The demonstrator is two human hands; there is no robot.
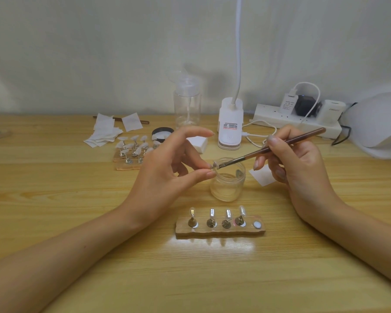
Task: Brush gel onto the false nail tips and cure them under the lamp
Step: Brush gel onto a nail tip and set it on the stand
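My left hand (167, 163) pinches a small nail tip on its stand (213, 166) between thumb and a finger, held over the open glass gel jar (227, 185). My right hand (296, 163) grips a brown brush (273, 146), and its bristle end touches the held tip. In front of me a wooden holder (219, 231) carries several stands with clear nail tips (211, 214); its rightmost magnet spot is bare. The white curing lamp (379, 125) sits at the far right edge.
A second wooden holder with several nail tips (133, 152) stands behind my left hand. Wipes (104, 132), a black jar lid (162, 133), a clear pump bottle (186, 105), a white clip lamp (230, 125) and a power strip (296, 123) line the back.
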